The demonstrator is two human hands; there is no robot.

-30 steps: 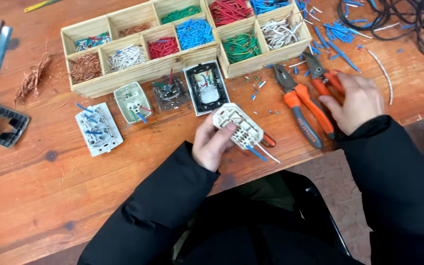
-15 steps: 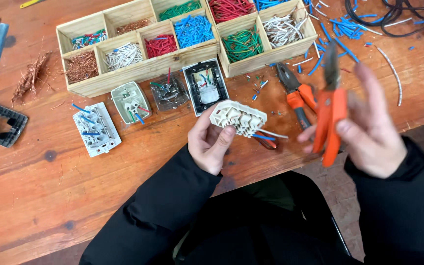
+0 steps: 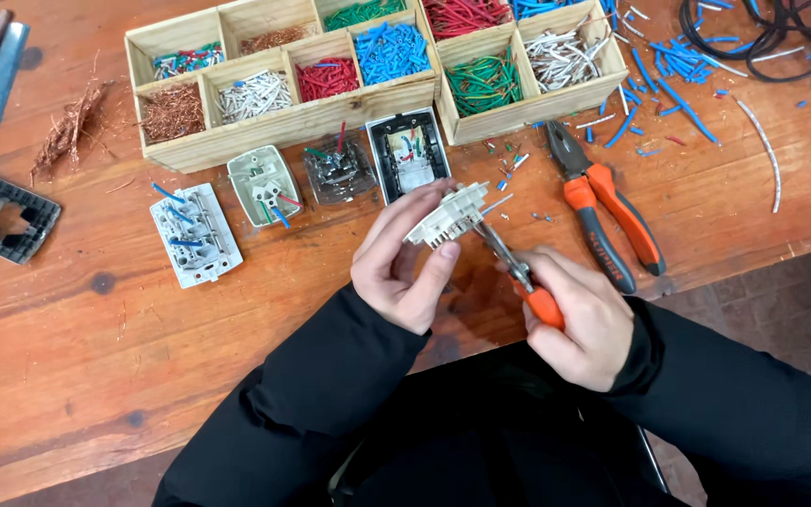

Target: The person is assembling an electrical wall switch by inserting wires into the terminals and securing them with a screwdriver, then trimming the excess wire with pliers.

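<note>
My left hand grips a white socket module tilted above the wooden table's front edge. My right hand is closed on orange-handled pliers, whose metal jaws touch the module's right side where thin wires stick out. Both black sleeves enter from below.
Larger orange pliers lie to the right. Other socket parts sit behind: a white plate, a pale module, a clear one, a black-framed one. Wooden compartment boxes hold sorted wire bits. Copper scrap and a grey frame lie left.
My right hand picked orange pliers off the table, raised them, then brought their jaws down to the module. My left hand lifted and tilted the module.
</note>
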